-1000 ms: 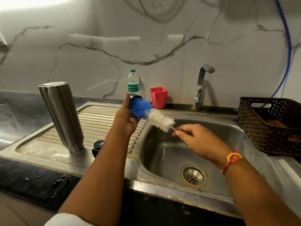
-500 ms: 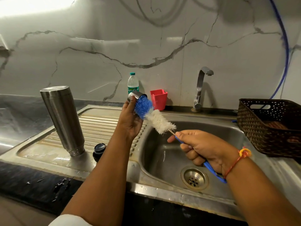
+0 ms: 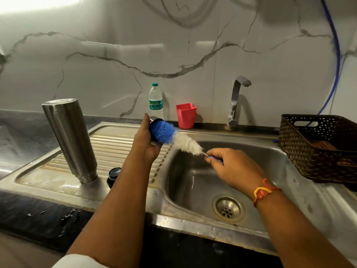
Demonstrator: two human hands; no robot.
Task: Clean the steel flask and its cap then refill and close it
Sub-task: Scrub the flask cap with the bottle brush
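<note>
The flask cap (image 3: 156, 120) is gripped in the left hand (image 3: 146, 140) above the drainboard (image 3: 119, 144) (I see only its rim past the blue bristles), with the bottle brush (image 3: 173, 137) pushed into it. The right hand (image 3: 231, 167) pinches the brush's handle over the sink basin (image 3: 193, 180). The steel flask (image 3: 70, 140) stands neck-down on the drainboard, with a black knob (image 3: 114, 174) just beside it.
</note>
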